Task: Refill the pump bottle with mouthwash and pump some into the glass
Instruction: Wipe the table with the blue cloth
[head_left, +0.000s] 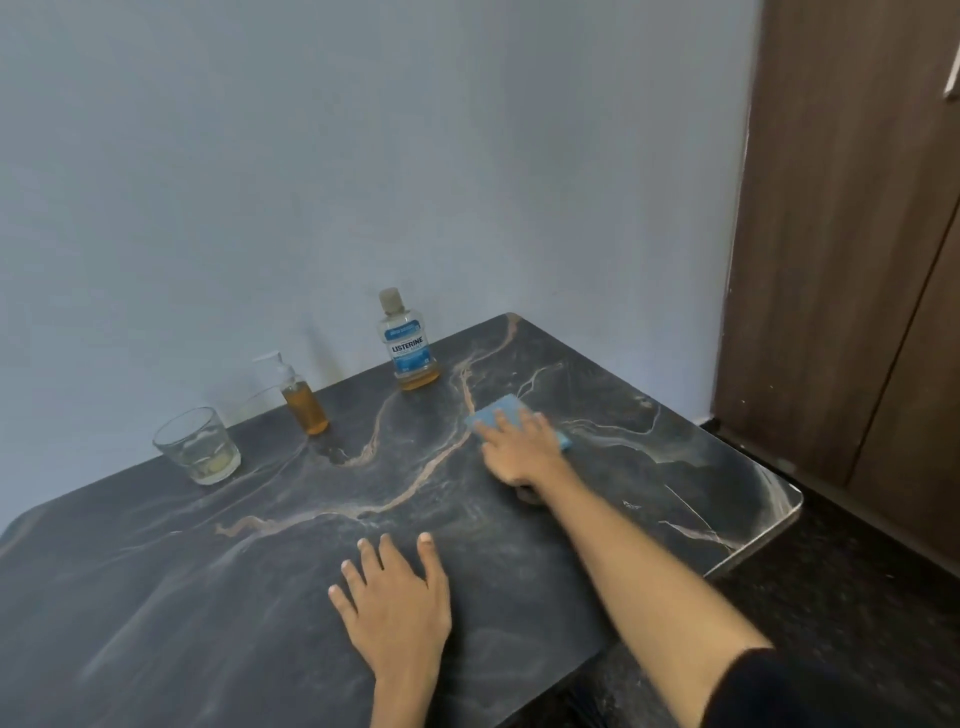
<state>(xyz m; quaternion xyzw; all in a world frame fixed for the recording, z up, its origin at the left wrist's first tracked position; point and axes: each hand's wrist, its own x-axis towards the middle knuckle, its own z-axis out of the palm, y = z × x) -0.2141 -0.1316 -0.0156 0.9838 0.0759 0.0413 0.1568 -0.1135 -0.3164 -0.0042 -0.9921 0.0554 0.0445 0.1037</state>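
A small pump bottle (304, 400) with amber liquid and a white pump head stands near the wall at the table's back. To its right stands a capped Listerine bottle (409, 343) with a little amber mouthwash at its bottom. A clear glass (196, 446) with a bit of pale liquid sits at the left. My right hand (519, 447) presses flat on a light blue cloth (503, 408) on the dark marble table (234, 597). My left hand (397, 603) rests flat on the table nearer to me, fingers spread, holding nothing.
The table stands in a corner against a pale wall. Its right edge (769, 530) drops to a dark floor. A brown wooden door (852, 234) stands to the right.
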